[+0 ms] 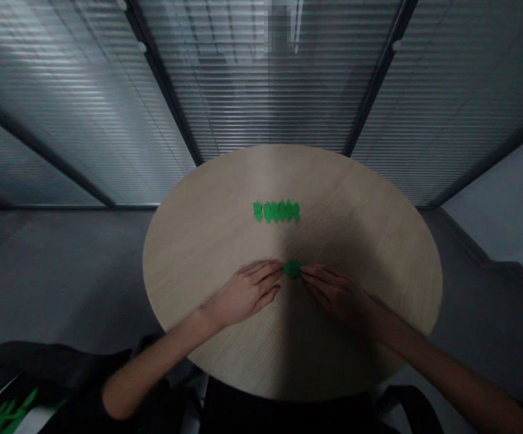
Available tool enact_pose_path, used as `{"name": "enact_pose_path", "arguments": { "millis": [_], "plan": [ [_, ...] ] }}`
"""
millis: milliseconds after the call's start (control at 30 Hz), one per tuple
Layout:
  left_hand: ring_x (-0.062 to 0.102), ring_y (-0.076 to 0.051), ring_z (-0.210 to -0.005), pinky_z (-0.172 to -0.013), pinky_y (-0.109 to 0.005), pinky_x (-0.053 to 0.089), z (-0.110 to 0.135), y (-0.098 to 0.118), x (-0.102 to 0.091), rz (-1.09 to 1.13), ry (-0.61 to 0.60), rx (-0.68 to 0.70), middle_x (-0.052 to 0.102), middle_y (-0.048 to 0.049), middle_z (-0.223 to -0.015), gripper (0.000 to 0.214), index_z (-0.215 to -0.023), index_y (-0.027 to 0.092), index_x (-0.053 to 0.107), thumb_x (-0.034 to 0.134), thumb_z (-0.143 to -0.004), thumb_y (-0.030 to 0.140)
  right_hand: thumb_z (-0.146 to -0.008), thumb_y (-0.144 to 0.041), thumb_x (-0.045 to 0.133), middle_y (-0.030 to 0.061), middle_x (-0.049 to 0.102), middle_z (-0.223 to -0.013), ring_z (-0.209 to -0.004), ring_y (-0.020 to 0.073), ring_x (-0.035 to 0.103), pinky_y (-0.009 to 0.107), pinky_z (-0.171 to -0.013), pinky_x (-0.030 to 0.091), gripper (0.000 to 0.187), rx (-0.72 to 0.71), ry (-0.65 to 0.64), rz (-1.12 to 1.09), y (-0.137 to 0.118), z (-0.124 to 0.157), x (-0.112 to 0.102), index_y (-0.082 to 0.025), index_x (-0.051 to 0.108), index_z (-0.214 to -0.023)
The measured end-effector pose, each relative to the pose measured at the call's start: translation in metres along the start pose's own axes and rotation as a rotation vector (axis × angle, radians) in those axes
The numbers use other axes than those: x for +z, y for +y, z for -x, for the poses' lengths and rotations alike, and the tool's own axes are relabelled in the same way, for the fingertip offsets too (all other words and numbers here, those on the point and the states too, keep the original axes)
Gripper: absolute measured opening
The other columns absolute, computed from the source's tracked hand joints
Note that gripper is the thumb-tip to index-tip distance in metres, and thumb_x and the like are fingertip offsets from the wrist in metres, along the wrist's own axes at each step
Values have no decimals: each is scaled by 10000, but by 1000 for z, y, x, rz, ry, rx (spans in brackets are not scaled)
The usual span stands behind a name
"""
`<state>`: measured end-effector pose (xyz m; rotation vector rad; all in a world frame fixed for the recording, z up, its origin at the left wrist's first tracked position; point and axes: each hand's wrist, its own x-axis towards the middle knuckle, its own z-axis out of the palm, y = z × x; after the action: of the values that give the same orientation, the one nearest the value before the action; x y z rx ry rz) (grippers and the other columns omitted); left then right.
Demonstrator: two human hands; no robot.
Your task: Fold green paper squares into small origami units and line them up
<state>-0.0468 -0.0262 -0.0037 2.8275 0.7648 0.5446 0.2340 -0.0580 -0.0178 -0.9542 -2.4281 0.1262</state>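
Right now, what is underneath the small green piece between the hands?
The small green folded-paper piece rests on a round pale wood table; the patch beneath it is covered, so unseen. The left hand and right hand touch its sides.

Left hand (pixel 245 293) and right hand (pixel 338 295) pinch folded green paper (pixel 292 269); row of green paper pieces (pixel 276 211) lies beyond, on round wooden table (pixel 356 199).

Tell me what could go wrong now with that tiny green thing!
The small green piece is pinched between the left hand and right hand, so a loose grip might drop it. The row of green pieces lies tightly packed ahead, so a bump could push it out of line. A dark shadow on the round wooden table may also hide small details.
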Motion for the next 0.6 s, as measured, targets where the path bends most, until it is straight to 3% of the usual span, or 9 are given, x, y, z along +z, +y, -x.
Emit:
{"name": "enact_pose_path", "arguments": {
  "millis": [200,333,500,600],
  "plan": [
    [634,-269,-1301,-1137,-471,534,-5,1,-1,15,17,-10,702,-127,-1322,344,-1393,147,616,502,-1090,263,-1049,-144,552,109,796,-1171,-1105,257,751,461,-1043,626,262,24,24,-19,4,-7,4,-164,741,-1229],
    [663,-269,-1166,-1040,-461,556,-12,-4,3,41,3,-55,717,-115,-1190,298,-1268,151,675,511,-1096,330,-1029,-165,611,107,787,-1124,-1052,257,741,441,-974,633,241,66,6,2,5,-16,6,-168,715,-1246],
    [629,-286,-1022,-902,-439,544,-27,-11,9,45,-3,-62,675,-132,-1114,300,-1166,167,728,528,-1075,371,-1008,-153,635,87,748,-969,-936,249,705,409,-860,619,131,68,-41,51,6,-24,7,-189,758,-1032],
    [609,-282,-1019,-902,-424,518,-34,-15,12,94,6,-47,672,-138,-1107,283,-1092,167,749,530,-1070,346,-1006,-145,634,80,738,-944,-900,242,689,393,-829,606,135,71,-34,56,7,-24,9,-188,760,-987]
  ]
}}
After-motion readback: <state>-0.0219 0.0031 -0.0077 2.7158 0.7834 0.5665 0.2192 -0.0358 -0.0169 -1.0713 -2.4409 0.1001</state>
